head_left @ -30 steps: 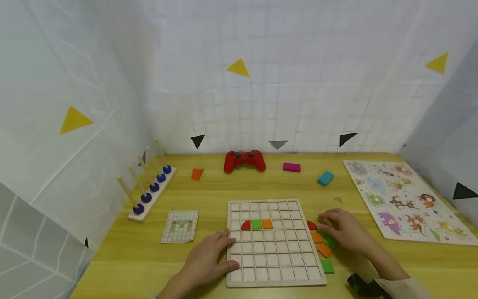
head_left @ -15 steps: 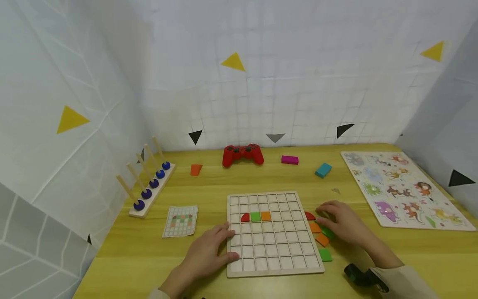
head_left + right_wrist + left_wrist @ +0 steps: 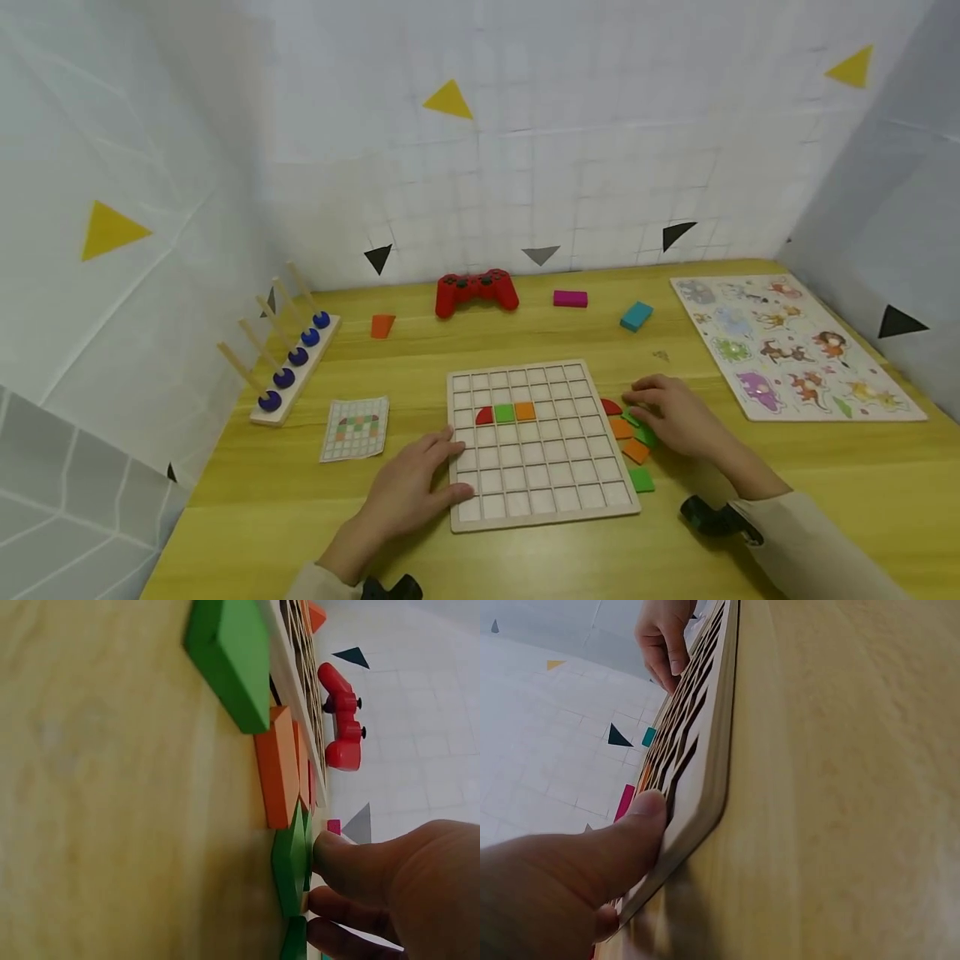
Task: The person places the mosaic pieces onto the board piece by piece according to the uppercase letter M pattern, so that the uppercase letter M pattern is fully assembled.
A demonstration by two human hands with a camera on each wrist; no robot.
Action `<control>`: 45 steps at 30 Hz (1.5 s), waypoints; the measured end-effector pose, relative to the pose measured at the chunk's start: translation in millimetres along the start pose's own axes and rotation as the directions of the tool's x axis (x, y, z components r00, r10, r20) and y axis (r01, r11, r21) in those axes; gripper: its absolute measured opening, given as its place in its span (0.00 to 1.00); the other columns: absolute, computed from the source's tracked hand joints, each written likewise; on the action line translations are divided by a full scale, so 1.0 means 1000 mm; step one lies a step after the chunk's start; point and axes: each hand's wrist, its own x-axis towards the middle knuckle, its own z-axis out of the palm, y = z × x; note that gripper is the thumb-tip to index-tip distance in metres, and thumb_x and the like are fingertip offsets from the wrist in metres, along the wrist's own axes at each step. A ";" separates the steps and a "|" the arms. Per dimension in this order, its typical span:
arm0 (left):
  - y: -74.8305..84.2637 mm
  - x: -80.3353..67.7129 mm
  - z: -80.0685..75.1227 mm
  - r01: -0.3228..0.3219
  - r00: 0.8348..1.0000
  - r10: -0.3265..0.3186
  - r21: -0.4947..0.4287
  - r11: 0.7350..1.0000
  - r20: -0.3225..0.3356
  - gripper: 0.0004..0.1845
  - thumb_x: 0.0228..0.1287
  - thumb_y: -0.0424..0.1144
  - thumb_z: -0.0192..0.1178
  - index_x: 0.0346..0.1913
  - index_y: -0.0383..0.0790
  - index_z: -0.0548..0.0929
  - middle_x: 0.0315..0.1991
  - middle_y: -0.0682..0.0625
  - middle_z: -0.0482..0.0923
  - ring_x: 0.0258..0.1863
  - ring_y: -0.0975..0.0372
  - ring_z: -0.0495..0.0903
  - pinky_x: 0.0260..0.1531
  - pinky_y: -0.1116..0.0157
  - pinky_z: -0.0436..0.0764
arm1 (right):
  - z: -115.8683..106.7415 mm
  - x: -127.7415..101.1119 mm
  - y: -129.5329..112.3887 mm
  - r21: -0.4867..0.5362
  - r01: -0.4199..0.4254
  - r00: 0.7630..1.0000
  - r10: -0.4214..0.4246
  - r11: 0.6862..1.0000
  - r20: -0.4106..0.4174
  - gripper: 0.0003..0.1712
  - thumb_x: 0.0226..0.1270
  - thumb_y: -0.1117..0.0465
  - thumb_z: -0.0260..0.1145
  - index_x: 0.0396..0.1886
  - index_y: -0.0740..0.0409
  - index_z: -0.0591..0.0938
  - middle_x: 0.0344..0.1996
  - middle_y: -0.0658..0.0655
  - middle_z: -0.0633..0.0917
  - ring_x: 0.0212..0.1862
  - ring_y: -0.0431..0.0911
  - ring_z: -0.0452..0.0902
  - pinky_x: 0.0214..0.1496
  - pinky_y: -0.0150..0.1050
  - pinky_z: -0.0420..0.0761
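Note:
A wooden grid board point(image 3: 543, 479) lies on the table, with a red quarter-round tile point(image 3: 485, 414), a green square tile point(image 3: 504, 412) and an orange square tile point(image 3: 525, 411) in one row. My left hand point(image 3: 412, 483) rests on the board's left edge; its thumb point(image 3: 641, 825) lies on top of the rim. Beside the board's right edge my right hand point(image 3: 678, 417) touches loose green tiles point(image 3: 645, 435) with relaxed fingers. A gap shows between its thumb point(image 3: 337, 859) and fingers in the right wrist view. Around it lie orange tiles point(image 3: 636, 451), another red tile point(image 3: 611, 407) and a green tile point(image 3: 641, 480).
A pattern card point(image 3: 355, 442) lies left of the board, near a peg stand point(image 3: 296, 371). Behind are an orange block point(image 3: 382, 326), a red game controller point(image 3: 476, 292), a magenta block point(image 3: 570, 298) and a blue block point(image 3: 636, 316). An animal puzzle board point(image 3: 795, 350) lies right.
The camera view has shifted, so everything sits higher in the picture. My right fingers have spread the green tiles slightly; one now shows apart by the thumb. My left hand stays on the board.

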 end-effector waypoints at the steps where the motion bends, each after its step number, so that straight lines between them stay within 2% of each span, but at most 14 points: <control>1: 0.000 0.000 0.000 0.000 1.000 0.000 -0.003 1.000 0.003 0.33 0.62 0.63 0.61 0.64 0.46 0.77 0.72 0.46 0.68 0.67 0.47 0.72 0.60 0.45 0.75 | 0.000 -0.001 0.000 -0.003 -0.001 1.000 0.001 1.000 0.003 0.13 0.67 0.65 0.65 0.48 0.64 0.86 0.50 0.69 0.82 0.53 0.66 0.76 0.56 0.64 0.75; 7: -0.002 0.000 -0.001 0.020 1.000 -0.020 -0.010 1.000 -0.014 0.33 0.61 0.60 0.63 0.64 0.46 0.77 0.72 0.47 0.67 0.68 0.47 0.71 0.62 0.45 0.74 | -0.004 0.006 -0.001 0.017 0.004 0.999 -0.005 1.000 0.042 0.13 0.68 0.63 0.65 0.49 0.64 0.86 0.52 0.70 0.82 0.55 0.67 0.76 0.57 0.64 0.75; 12: -0.003 0.002 -0.002 0.013 1.000 -0.013 -0.039 0.999 -0.012 0.31 0.62 0.56 0.64 0.65 0.44 0.76 0.73 0.46 0.66 0.69 0.47 0.70 0.64 0.46 0.73 | -0.008 0.006 0.001 0.021 -0.007 0.997 0.005 1.000 0.077 0.14 0.67 0.64 0.66 0.49 0.65 0.86 0.53 0.71 0.81 0.56 0.68 0.76 0.58 0.64 0.75; 22: -0.002 -0.001 0.003 0.020 1.000 -0.020 -0.046 0.999 -0.001 0.32 0.63 0.56 0.64 0.66 0.44 0.75 0.74 0.47 0.65 0.71 0.48 0.67 0.67 0.46 0.70 | -0.004 0.002 0.000 -0.029 -0.037 0.999 0.037 0.999 0.022 0.10 0.67 0.64 0.66 0.45 0.59 0.87 0.51 0.69 0.82 0.54 0.66 0.76 0.57 0.64 0.75; 29: -0.001 0.000 0.002 0.024 1.000 -0.024 -0.031 0.999 0.001 0.32 0.64 0.56 0.63 0.66 0.45 0.75 0.74 0.47 0.64 0.71 0.47 0.67 0.67 0.45 0.70 | -0.012 0.005 0.009 -0.056 0.041 0.997 -0.037 0.998 0.070 0.12 0.67 0.67 0.64 0.47 0.65 0.87 0.50 0.72 0.82 0.53 0.67 0.78 0.55 0.62 0.78; 33: -0.001 0.002 0.001 0.019 1.000 -0.019 -0.019 1.000 -0.005 0.32 0.63 0.56 0.63 0.66 0.46 0.75 0.74 0.47 0.65 0.71 0.47 0.67 0.67 0.46 0.71 | -0.019 0.009 0.013 -0.061 0.070 0.994 -0.065 0.996 0.086 0.14 0.64 0.68 0.67 0.49 0.68 0.86 0.49 0.72 0.82 0.50 0.67 0.78 0.52 0.61 0.79; 39: 0.000 0.001 0.001 0.007 1.000 -0.007 -0.022 1.000 -0.001 0.32 0.63 0.56 0.63 0.66 0.44 0.75 0.74 0.46 0.65 0.70 0.47 0.68 0.65 0.46 0.71 | -0.018 0.010 0.016 -0.053 0.018 0.993 -0.012 0.998 0.115 0.16 0.61 0.68 0.69 0.50 0.65 0.85 0.50 0.71 0.81 0.51 0.66 0.76 0.52 0.60 0.78; 45: 0.000 -0.001 0.000 0.013 1.000 -0.013 -0.028 1.000 -0.001 0.32 0.64 0.56 0.63 0.67 0.45 0.75 0.74 0.47 0.65 0.70 0.47 0.68 0.65 0.46 0.71 | -0.014 0.012 0.011 -0.060 -0.015 0.998 0.019 0.998 0.062 0.12 0.65 0.65 0.67 0.47 0.64 0.84 0.50 0.69 0.81 0.51 0.64 0.76 0.52 0.61 0.78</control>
